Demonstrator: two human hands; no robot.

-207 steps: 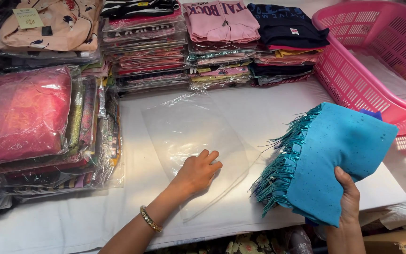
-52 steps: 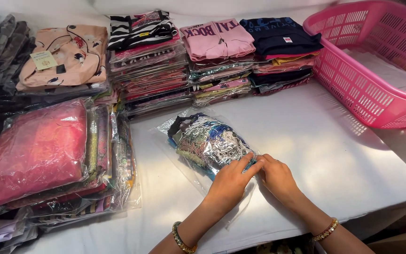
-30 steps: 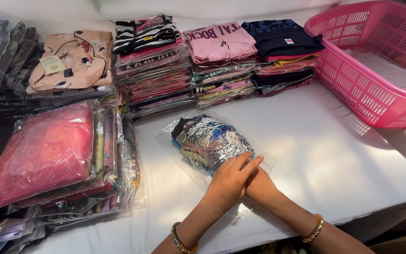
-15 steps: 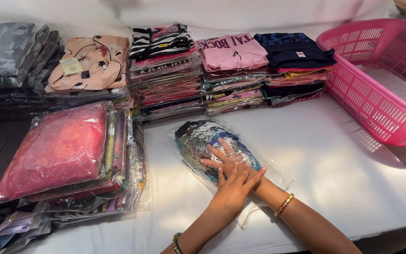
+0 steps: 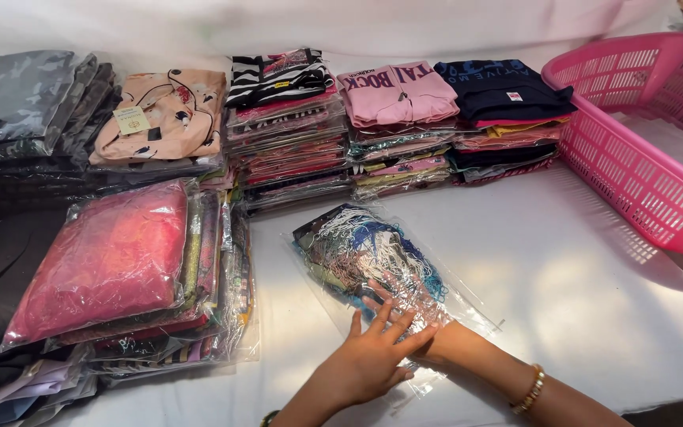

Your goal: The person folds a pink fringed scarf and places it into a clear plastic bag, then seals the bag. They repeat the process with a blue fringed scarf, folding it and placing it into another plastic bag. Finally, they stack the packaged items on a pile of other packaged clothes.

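Left hand flat on bagged fringed garment — right hand inside the bag.

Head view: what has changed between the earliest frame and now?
The blue fringed garment, earlier held up by the right hand, now lies inside the clear plastic bag on the white table. The left hand presses flat on the bag's near end; the right hand is slid into its opening, hidden. The stacks of packed clothes and the pink basket stayed put.

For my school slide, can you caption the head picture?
Two hands press a bagged garment flat on a white table among stacked clothes.
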